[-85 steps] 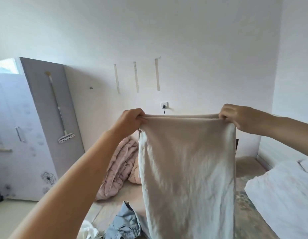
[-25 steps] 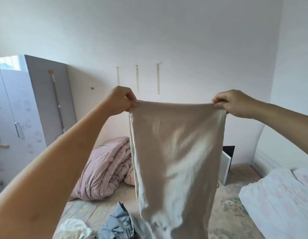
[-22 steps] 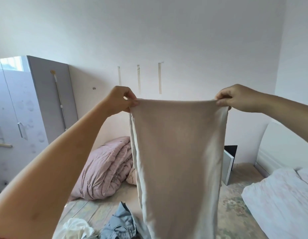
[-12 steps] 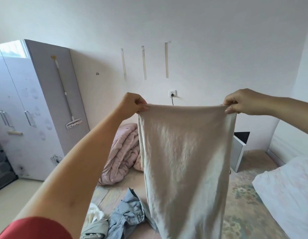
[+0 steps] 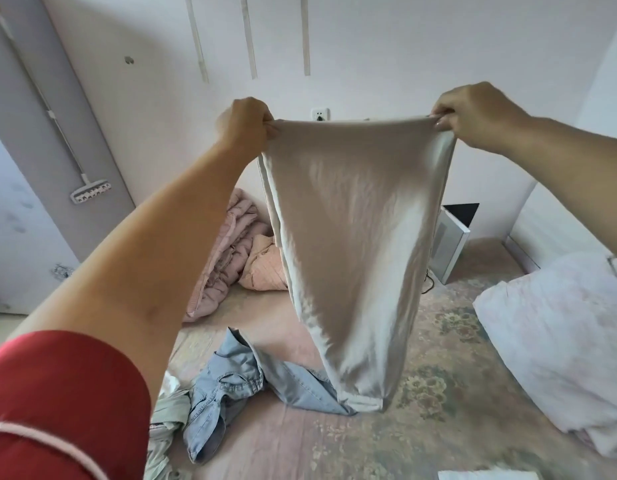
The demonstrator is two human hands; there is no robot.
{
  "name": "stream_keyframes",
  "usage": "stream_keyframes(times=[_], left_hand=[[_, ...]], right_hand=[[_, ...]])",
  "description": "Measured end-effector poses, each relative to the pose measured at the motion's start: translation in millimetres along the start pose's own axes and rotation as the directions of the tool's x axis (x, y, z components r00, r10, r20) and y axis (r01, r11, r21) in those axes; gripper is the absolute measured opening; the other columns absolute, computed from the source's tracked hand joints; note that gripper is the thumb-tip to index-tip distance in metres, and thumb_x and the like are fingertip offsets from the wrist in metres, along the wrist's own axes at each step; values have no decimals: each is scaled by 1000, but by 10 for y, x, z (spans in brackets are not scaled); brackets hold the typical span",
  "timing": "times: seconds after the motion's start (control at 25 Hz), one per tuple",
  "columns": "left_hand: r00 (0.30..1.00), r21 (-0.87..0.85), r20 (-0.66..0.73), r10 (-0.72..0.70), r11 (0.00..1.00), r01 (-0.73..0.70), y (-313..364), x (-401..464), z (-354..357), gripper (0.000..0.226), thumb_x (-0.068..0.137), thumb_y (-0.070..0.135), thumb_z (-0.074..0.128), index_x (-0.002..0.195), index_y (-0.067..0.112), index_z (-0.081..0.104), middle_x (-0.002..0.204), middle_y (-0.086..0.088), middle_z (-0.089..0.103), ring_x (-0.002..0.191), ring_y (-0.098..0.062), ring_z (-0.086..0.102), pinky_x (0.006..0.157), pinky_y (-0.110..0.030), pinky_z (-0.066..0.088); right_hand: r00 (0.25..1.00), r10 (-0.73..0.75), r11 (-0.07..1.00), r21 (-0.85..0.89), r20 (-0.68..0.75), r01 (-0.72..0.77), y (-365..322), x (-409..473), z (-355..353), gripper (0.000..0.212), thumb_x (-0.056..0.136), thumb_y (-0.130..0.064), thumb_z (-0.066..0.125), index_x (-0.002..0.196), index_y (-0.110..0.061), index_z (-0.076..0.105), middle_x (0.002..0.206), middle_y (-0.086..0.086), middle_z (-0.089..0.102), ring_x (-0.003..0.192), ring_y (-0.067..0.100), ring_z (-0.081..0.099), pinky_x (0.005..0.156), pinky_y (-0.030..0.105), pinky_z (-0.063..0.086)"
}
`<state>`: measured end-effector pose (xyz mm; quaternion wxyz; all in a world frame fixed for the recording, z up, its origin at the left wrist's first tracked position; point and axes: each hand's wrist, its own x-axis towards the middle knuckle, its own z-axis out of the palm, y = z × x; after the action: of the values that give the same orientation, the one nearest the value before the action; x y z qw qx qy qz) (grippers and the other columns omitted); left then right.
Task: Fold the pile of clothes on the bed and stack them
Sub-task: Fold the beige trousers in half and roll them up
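Note:
A beige pair of trousers (image 5: 355,244) hangs full length in front of me, its waistband stretched level at the top. My left hand (image 5: 244,121) pinches the left end of the waistband and my right hand (image 5: 473,109) pinches the right end. The cuffs reach down to the bed (image 5: 421,427). On the bed below lie a light blue denim garment (image 5: 231,386) and a pale green garment (image 5: 165,417), both crumpled. The trousers hide part of the denim.
A pink quilt (image 5: 231,244) is bunched at the far end of the bed. A white pillow (image 5: 559,341) lies at the right. A white box-like appliance (image 5: 449,240) stands by the wall. A grey wardrobe (image 5: 40,133) with a mop stands on the left.
The view has tipped downward, so more of the bed and the trouser cuffs show. Both hands keep their grip on the waistband, which sits lower than a second ago.

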<state>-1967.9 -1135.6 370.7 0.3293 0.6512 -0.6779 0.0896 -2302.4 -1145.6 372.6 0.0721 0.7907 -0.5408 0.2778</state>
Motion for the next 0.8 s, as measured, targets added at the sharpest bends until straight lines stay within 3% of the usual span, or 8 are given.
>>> stream_keyframes(times=[0.08, 0.24, 0.4, 0.52, 0.6, 0.68, 0.8], left_hand=[[1000, -4, -24, 17, 1000, -17, -45, 73, -14, 8, 80, 9, 60, 80, 15, 64, 80, -10, 55, 75, -26, 46, 71, -39, 46], [997, -99, -41, 61, 993, -65, -128, -98, 64, 16, 80, 4, 64, 93, -4, 69, 79, -11, 56, 76, -23, 50, 70, -36, 45], [998, -163, 55, 41, 986, -31, -235, -709, 257, 16, 81, 3, 64, 94, -5, 70, 84, -20, 63, 78, -20, 50, 64, -25, 37], [989, -180, 143, 35, 984, -9, -399, -1522, 541, 17, 79, 14, 56, 80, 3, 68, 80, -14, 63, 79, -20, 53, 64, -28, 34], [975, -139, 224, 3, 990, 29, -578, -2234, 785, 11, 80, 3, 60, 82, 1, 70, 81, -13, 64, 81, -25, 58, 67, -28, 36], [941, -123, 340, -5, 991, 50, -789, -3021, 1040, 7, 79, -3, 65, 84, -2, 71, 82, -13, 64, 82, -28, 59, 70, -30, 39], [868, -149, 494, 42, 988, 37, -1021, -4189, 1255, 2, 82, 2, 68, 82, 1, 70, 76, 1, 57, 79, -23, 56, 69, -27, 35]], right_hand=[[999, -28, 1000, -9, -33, 28, 15, 22, -59, 17, 90, -5, 58, 105, -3, 65, 108, 16, 63, 104, 31, 54, 87, 33, 39], [996, -72, 997, -20, -55, 71, 13, -220, -7, 18, 91, -7, 57, 107, -1, 64, 110, 17, 62, 105, 32, 53, 90, 35, 39], [994, -97, 995, 22, 43, 97, -12, -780, 324, 17, 88, -4, 60, 104, 1, 65, 107, 16, 63, 103, 32, 55, 87, 33, 39], [980, -108, 992, 76, 167, 96, -12, -1497, 757, 15, 86, -3, 65, 99, 2, 67, 101, 15, 64, 97, 32, 57, 78, 28, 35], [961, -140, 985, 129, 238, 111, -20, -2127, 1096, 13, 84, -1, 67, 96, 3, 67, 95, 14, 64, 91, 32, 59, 71, 26, 33], [930, -210, 969, 191, 303, 156, -57, -2870, 1438, 9, 80, 4, 69, 88, 2, 69, 86, 12, 64, 82, 31, 61, 64, 23, 31], [868, -317, 937, 268, 382, 224, -135, -4029, 1895, 23, 66, 12, 76, 80, -5, 68, 75, 6, 63, 68, 22, 60, 58, 18, 30]])
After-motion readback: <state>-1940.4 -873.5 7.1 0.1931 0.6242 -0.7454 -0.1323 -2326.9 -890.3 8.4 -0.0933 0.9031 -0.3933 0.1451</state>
